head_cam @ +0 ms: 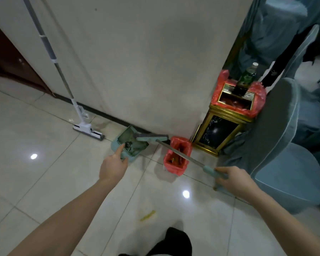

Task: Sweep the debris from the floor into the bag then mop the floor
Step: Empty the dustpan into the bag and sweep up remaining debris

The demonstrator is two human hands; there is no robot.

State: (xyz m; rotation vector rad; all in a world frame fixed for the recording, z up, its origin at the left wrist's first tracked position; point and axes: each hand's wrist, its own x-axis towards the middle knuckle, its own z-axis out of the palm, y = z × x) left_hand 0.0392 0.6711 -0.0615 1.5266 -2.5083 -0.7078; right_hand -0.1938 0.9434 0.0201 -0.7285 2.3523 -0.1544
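Debris (147, 215), a yellow scrap, lies on the tiles nearest the feet and could get missed. Right hand (233, 181) curls round the broom handle (181, 156); left hand (115, 166) pinches the dustpan (129, 145) rim, forefinger out. Tipping it carelessly would spill dirt beside the red bag (176, 159). Farther off, the mop (87, 129) leans on the wall
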